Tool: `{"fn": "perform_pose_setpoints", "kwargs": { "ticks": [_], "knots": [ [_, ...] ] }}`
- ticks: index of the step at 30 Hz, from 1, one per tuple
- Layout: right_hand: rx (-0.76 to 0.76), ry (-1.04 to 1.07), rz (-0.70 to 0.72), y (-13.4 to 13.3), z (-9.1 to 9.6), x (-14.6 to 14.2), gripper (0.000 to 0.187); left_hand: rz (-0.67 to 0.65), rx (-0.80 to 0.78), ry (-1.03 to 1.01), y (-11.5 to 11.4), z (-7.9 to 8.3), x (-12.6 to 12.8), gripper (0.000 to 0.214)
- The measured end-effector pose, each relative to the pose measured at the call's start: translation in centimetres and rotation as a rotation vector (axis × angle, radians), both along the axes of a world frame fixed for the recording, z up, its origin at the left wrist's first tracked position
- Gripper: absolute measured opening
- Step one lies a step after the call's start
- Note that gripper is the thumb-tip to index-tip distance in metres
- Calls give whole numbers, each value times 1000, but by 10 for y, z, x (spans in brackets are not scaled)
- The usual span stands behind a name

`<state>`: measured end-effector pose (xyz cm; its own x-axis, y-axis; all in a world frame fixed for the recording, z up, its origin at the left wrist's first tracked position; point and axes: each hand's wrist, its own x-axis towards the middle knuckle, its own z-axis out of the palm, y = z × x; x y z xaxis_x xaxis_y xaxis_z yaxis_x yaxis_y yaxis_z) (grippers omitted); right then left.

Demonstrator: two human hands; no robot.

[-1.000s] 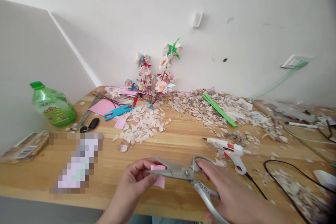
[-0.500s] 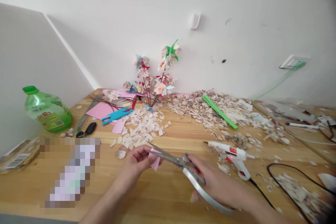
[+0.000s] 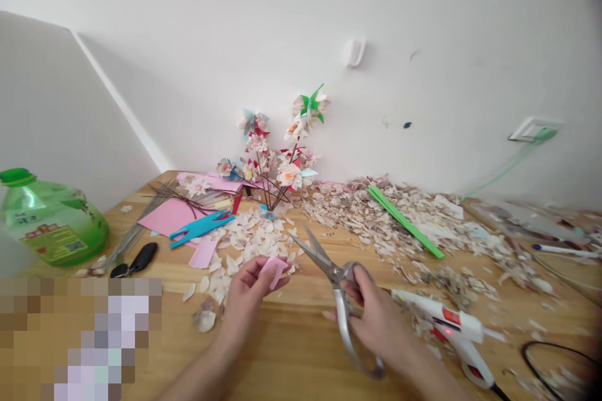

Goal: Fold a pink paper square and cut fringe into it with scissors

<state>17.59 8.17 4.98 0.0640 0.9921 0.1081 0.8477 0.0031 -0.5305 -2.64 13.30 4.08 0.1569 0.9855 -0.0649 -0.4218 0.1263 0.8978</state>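
Between the thumb and fingers of my left hand (image 3: 249, 291) is a small piece of pink paper (image 3: 274, 271). My right hand (image 3: 376, 313) grips a pair of scissors (image 3: 335, 272) by the handles. Their blades are a little apart and point up and left, to the right of the paper and not touching it. Loose pale petals (image 3: 247, 235) lie on the wooden table (image 3: 263, 363) just beyond my left hand. A white glue gun (image 3: 439, 313) with a small red light lies right of my right hand, partly hidden by it.
A bunch of handmade flowers (image 3: 282, 163) stands against the wall. Pink sheets (image 3: 169, 220), a blue strip (image 3: 201, 229) and black keys (image 3: 141, 258) lie left. A green bottle (image 3: 56, 225) is at the far left. Green strips (image 3: 404, 220) rest on many dried petals (image 3: 348, 219).
The scissors have come away from the pink paper, moving right and turning more upright. My left hand still holds the paper. The whole view has shifted a little.
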Motion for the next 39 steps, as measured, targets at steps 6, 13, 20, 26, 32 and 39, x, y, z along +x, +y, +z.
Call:
{"fn": "perform_pose_setpoints", "kwargs": {
  "ticks": [6, 13, 20, 26, 32, 39],
  "knots": [
    [-69, -135, 127, -13, -10, 4, 55, 1, -33, -110, -5, 4, -1, 13],
    [-124, -82, 118, -17, -12, -6, 53, -36, -98, -178, -14, 7, 3, 10],
    [-199, -36, 98, -17, -9, -9, 52, -17, -161, -174, -17, 6, 4, 7],
    [-215, -12, 100, -17, -6, -10, 38, -10, -171, -152, -17, 6, 3, 10],
    [-223, 15, 102, -15, -5, -10, 38, -25, -170, -126, -18, 7, 2, 10],
    [-254, -18, 98, -14, 0, -11, 32, -26, -168, -119, -18, 7, 2, 11]
  ]
}}
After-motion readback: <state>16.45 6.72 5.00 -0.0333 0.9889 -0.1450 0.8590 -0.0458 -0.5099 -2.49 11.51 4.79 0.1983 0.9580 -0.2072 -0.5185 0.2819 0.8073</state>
